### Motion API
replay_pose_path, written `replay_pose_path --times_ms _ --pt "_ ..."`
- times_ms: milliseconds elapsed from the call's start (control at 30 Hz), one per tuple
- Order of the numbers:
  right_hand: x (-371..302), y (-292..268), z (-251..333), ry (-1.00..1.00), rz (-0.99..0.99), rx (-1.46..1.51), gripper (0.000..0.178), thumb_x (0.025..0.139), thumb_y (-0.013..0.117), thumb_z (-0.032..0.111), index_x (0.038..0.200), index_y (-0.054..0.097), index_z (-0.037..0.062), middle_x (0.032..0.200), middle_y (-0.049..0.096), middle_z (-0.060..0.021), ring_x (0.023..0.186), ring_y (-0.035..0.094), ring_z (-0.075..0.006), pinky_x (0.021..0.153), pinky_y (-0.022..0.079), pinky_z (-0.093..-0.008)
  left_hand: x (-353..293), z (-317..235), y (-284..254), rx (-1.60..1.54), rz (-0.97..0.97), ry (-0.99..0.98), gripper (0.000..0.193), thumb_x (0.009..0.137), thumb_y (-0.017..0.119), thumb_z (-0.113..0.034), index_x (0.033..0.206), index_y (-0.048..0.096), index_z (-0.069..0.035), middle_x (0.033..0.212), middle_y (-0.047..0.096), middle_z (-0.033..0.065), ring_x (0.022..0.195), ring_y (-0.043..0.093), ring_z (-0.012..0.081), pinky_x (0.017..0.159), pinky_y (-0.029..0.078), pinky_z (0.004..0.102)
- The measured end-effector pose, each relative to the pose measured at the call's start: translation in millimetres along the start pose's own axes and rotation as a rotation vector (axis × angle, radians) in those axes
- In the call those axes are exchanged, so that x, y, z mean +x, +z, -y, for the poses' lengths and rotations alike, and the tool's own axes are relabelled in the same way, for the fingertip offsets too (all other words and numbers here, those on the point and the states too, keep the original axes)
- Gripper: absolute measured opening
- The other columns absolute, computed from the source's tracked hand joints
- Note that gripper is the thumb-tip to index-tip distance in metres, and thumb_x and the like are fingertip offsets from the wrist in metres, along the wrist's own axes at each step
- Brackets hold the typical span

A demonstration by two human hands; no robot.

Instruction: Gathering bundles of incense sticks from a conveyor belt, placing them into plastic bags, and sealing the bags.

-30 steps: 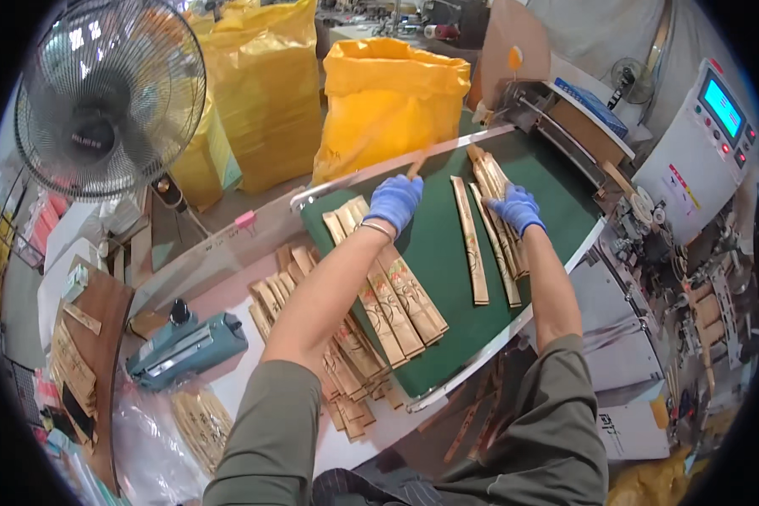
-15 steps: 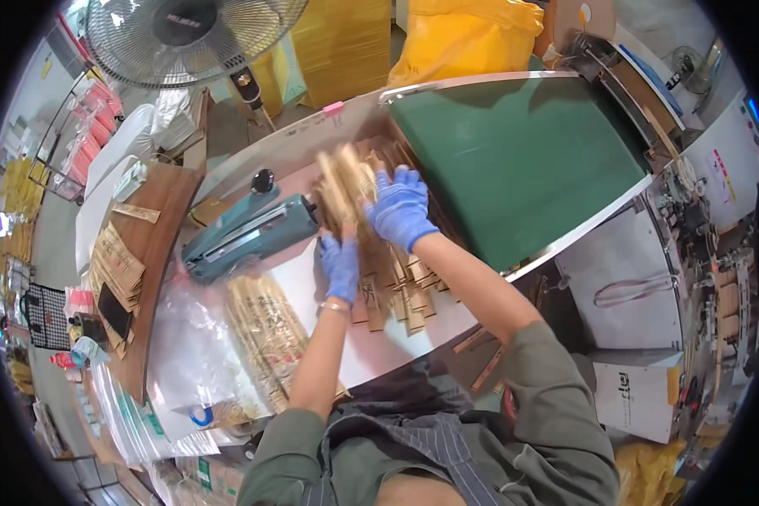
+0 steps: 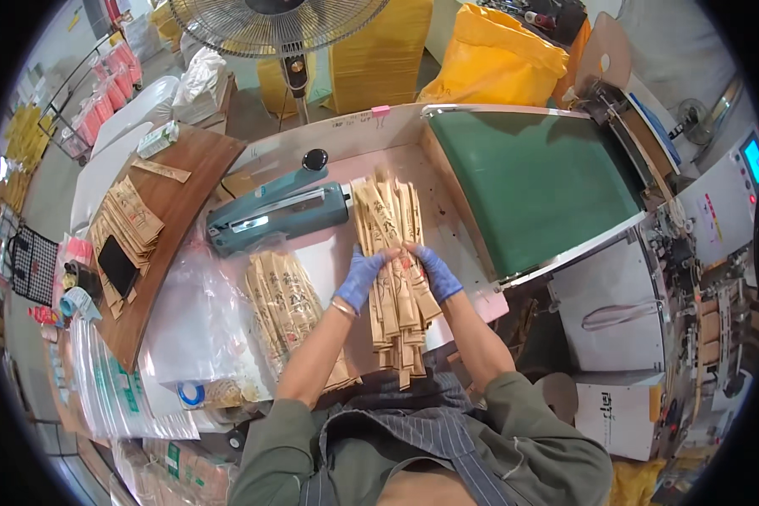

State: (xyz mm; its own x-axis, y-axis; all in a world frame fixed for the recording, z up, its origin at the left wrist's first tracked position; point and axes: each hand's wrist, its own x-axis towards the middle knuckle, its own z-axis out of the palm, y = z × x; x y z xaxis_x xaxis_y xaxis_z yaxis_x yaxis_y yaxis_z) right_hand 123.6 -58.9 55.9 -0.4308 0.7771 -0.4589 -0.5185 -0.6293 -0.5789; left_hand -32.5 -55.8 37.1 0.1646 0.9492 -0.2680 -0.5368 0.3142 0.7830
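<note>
Both of my hands wear blue gloves and clasp one thick bundle of long, narrow brown paper packets (image 3: 388,291), which look like sleeved chopsticks. My left hand (image 3: 363,278) grips the bundle's left side and my right hand (image 3: 434,271) its right side, with the thumbs on top near the middle. Lower ends of the packets stick out unevenly toward my apron. Just left of the bundle's far end lies a teal sealer-like device (image 3: 278,218) with a black knob. More packets in clear plastic (image 3: 285,308) rest on the table beside my left forearm.
A green conveyor belt (image 3: 531,185) with a metal edge slopes at the right. On the left, a brown wooden board (image 3: 173,215) carries loose packets and a black phone (image 3: 118,266). Clear plastic bags (image 3: 185,325) lie near it. A standing fan (image 3: 295,72) rises behind the table.
My hands were spread over a loose pile beside the belt; now they clasp a gathered bundle nearer to me. The pile spot by the belt shows bare table. The whole view has shifted.
</note>
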Motion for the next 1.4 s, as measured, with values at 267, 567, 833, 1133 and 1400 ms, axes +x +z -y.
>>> replay_pose_path --times_ms 267,567,833,1133,1400 --pt "-53.0 97.0 46.7 -0.790 0.231 -0.554 0.094 0.050 0.086 0.028 0.126 0.038 0.0017 0.118 0.051 -0.0083 0.107 0.049 -0.0188 0.091 0.041 -0.0329 -54.2 -104.7 11.4 0.401 0.299 0.664 0.125 0.044 0.089 -0.028 0.136 0.008 -0.005 0.129 0.038 0.0093 0.116 0.042 0.0214 0.097 0.037 0.0358" --pt "-55.7 86.4 31.6 -0.929 0.378 -0.870 0.124 0.042 0.090 0.020 0.138 0.013 0.0055 0.134 0.031 -0.0115 0.118 0.039 -0.0208 0.100 0.032 -0.0327 -84.4 -89.7 25.6 0.392 0.380 0.605 0.094 0.068 0.067 -0.055 0.137 0.020 -0.011 0.137 0.033 0.0109 0.120 0.041 0.0272 0.104 0.029 0.0439" --pt "-72.4 120.5 53.7 -1.111 0.544 -1.048 0.101 0.046 0.088 0.024 0.131 0.035 0.0111 0.128 0.040 -0.0188 0.117 0.043 -0.0294 0.098 0.035 -0.0383 -101.5 -115.6 36.5 -0.069 0.391 0.352 0.088 0.073 0.055 -0.064 0.137 0.022 -0.014 0.126 0.043 0.0106 0.116 0.045 0.0250 0.099 0.036 0.0375" --pt "-55.2 158.4 16.3 -0.204 0.453 -0.745 0.059 0.059 0.074 0.023 0.110 0.056 0.0004 0.102 0.059 -0.0127 0.093 0.057 -0.0206 0.086 0.045 -0.0300 -165.4 -95.0 8.1 -0.268 0.237 -0.118 0.072 0.072 0.068 -0.042 0.125 0.039 -0.004 0.106 0.056 0.0080 0.095 0.057 0.0155 0.081 0.049 0.0281" --pt "-24.8 138.2 -87.8 0.238 0.543 -0.406 0.029 0.064 0.064 0.018 0.086 0.061 0.0000 0.078 0.062 -0.0095 0.069 0.061 -0.0166 0.069 0.050 -0.0284 -244.2 -50.7 -154.8 -0.018 -0.458 0.371 0.006 0.084 0.056 -0.009 0.087 0.058 -0.004 0.073 0.059 0.0006 0.064 0.055 0.0056 0.053 0.046 0.0198"
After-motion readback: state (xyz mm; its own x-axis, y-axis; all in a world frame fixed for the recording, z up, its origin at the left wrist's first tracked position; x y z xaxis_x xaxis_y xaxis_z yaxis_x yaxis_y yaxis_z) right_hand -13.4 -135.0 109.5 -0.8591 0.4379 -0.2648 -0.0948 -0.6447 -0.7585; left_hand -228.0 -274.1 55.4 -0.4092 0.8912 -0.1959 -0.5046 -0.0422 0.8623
